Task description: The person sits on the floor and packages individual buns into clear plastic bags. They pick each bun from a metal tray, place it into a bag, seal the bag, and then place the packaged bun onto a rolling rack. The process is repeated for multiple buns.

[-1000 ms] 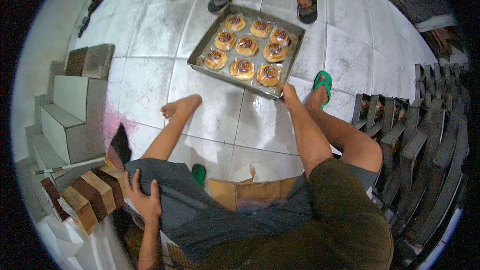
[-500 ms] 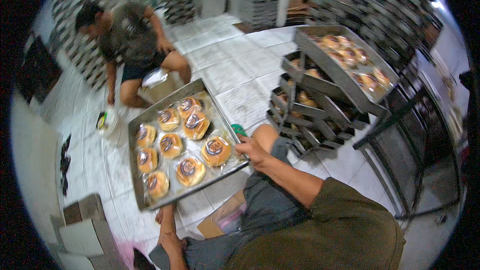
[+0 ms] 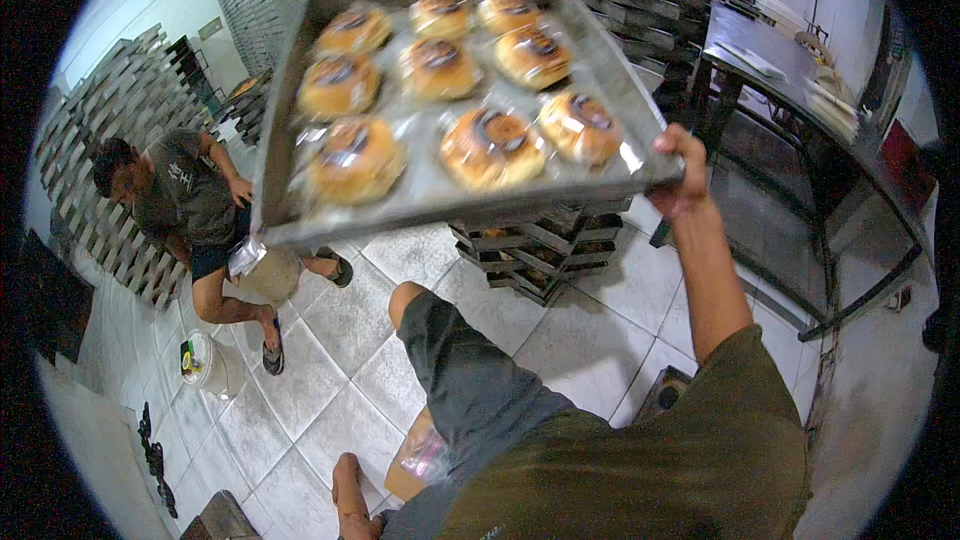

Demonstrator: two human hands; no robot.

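My right hand (image 3: 682, 175) grips the near right corner of a large grey metal baking tray (image 3: 450, 210), fingers closed on the rim. The tray is raised high and tilted in view. Several round golden buns (image 3: 440, 68) lie in it, each in clear film with a dark swirl on top. Behind and below the tray stands a zigzag stack of dark metal trays (image 3: 540, 250), its top hidden. A bare limb (image 3: 350, 495) shows at the lower edge; whether it includes my left hand cannot be made out, and no left fingers are plain.
Left, another person (image 3: 185, 190) sits beside a white bucket (image 3: 212, 365). Tall tray stacks (image 3: 620, 10) line the back. A dark metal-framed table (image 3: 800, 90) stands right. A cardboard box (image 3: 410, 465) with clear plastic lies by my leg. White tiles (image 3: 310, 380) cover the floor.
The tray of buns has gone up and to the right, my right hand still on its corner, and now covers the stack's upper part. My view has shifted too.
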